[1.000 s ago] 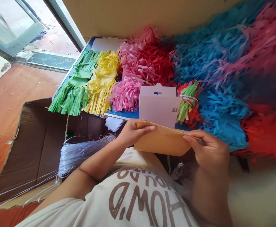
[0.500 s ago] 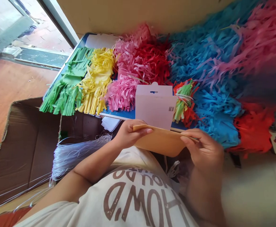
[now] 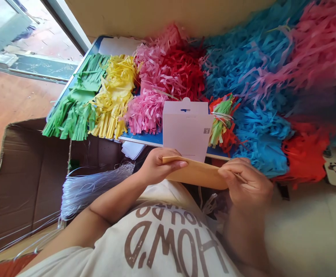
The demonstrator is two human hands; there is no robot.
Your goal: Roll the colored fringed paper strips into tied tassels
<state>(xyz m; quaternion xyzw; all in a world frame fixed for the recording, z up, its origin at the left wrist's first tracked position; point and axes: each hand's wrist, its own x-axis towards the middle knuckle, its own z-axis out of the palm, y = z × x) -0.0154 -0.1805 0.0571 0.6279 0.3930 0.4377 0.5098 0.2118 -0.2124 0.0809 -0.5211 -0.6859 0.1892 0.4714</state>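
A flat yellow-brown piece (image 3: 199, 175), like a paper envelope or thin card, spans both hands in front of my shirt. My left hand (image 3: 160, 165) pinches its left end, thumb along the near face. At its right end, my right hand (image 3: 247, 182) grips the edge between thumb and curled fingers. Just behind the piece, a white packet (image 3: 185, 129) with a hang hole at its top stands upright against the table edge; its lower part is hidden. A small bundle of multicoloured paper strips (image 3: 221, 119), tied with white string, lies right of the packet.
On the blue table (image 3: 142, 138) lie fringed paper heaps: green (image 3: 72, 107), yellow (image 3: 116, 96), pink (image 3: 146, 111), red (image 3: 185, 73), blue (image 3: 266, 134) and orange-red (image 3: 305, 154). A cardboard box (image 3: 35, 181) stands at left, beside a hank of pale strands (image 3: 90, 188).
My right hand has turned slightly, and the yellow-brown piece now shows a narrower face between my hands. Both hands keep hold of it. The view has shifted a little.
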